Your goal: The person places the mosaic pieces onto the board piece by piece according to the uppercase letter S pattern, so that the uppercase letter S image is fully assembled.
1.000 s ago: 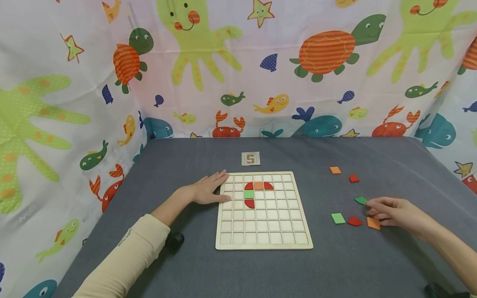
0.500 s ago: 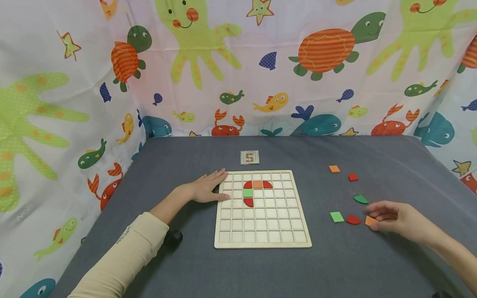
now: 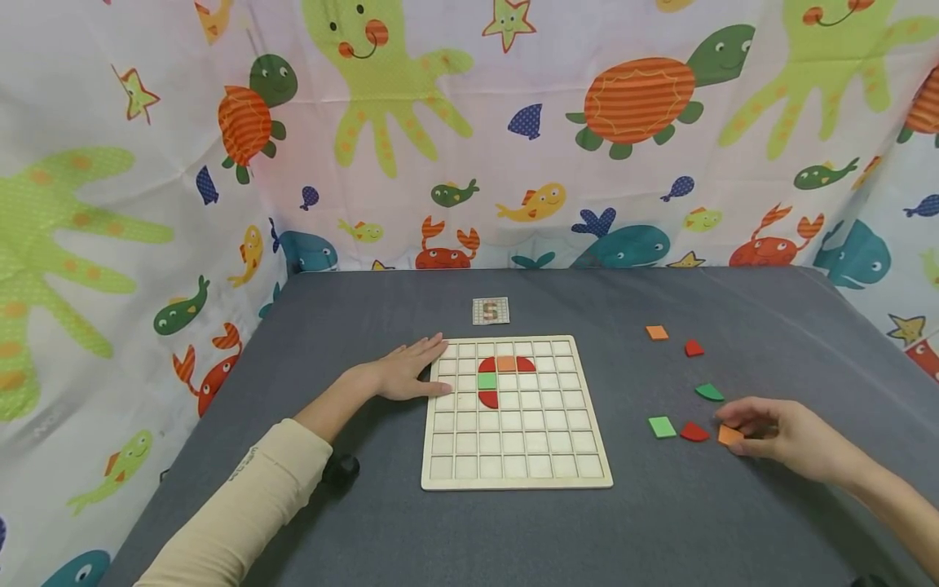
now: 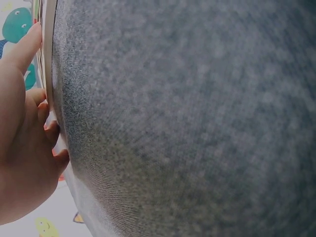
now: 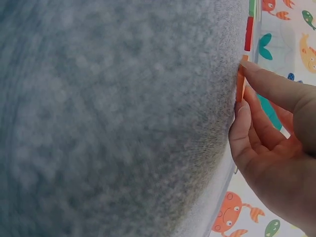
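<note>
My left hand [image 3: 403,371] lies at the left edge of a wooden grid board [image 3: 517,481], fingers straight, thumb over its cells; the left wrist view shows the hand [image 4: 24,133] at the board's edge. On the grid are three red quarter-round tiles [image 3: 487,399], an orange square [image 3: 506,364] and a green square [image 3: 487,381]. At the right, my right hand [image 3: 788,432] pinches an orange square tile [image 3: 729,435] between thumb and a finger. In the right wrist view, this orange tile [image 5: 240,84] sits between the fingertips, close to the table.
Left of the right hand lie a red quarter-round tile [image 3: 694,432] and a light green square [image 3: 662,427]. Farther back are a green quarter-round [image 3: 709,392], a red tile [image 3: 694,348] and an orange square [image 3: 656,333]. A patterned card [image 3: 491,311] lies behind the board.
My right hand has moved from beside the green quarter-round tile to the orange square, which its fingers now pinch. The left hand stays at the board.
</note>
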Tool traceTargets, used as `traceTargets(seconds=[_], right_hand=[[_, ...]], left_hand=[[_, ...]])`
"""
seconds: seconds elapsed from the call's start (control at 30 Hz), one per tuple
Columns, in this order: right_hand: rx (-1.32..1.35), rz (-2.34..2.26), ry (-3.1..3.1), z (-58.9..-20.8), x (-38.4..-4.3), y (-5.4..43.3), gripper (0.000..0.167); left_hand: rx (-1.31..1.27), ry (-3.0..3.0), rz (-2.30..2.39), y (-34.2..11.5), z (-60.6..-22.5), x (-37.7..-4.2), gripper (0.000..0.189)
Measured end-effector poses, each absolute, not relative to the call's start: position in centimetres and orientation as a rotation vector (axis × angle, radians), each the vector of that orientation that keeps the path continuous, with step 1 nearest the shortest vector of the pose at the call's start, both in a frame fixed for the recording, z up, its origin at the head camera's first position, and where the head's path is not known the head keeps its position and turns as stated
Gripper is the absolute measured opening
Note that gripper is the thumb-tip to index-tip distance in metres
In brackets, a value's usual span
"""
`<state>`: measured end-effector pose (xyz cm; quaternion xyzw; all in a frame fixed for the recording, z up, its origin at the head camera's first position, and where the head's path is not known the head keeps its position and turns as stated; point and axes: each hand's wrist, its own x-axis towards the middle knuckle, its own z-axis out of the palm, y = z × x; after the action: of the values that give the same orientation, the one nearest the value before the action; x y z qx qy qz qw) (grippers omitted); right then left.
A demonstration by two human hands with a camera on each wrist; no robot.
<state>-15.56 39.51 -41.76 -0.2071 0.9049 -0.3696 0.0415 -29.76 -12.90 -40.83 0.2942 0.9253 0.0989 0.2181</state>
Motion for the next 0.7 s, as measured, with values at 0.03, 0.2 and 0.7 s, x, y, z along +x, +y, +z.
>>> traceTargets(seconds=[0.03, 0.2, 0.7], right_hand=[[-0.638, -1.136, 2.765, -41.78, -15.56, 39.53, 0.031], [-0.657, -1.141, 2.747, -41.79, -15.58, 39.62, 0.03], [-0.719, -1.008, 2.75, -41.07, -15.76, 39.55, 0.032]], left_hand=[[0.815, 2.56, 0.274, -12.91, -40.89, -29.79, 0.09], [0.807, 2.563, 0.254, -12.93, -41.21, -30.02, 0.09], [0.832, 2.553, 0.267, -12.94, -40.87, -29.85, 0.089]])
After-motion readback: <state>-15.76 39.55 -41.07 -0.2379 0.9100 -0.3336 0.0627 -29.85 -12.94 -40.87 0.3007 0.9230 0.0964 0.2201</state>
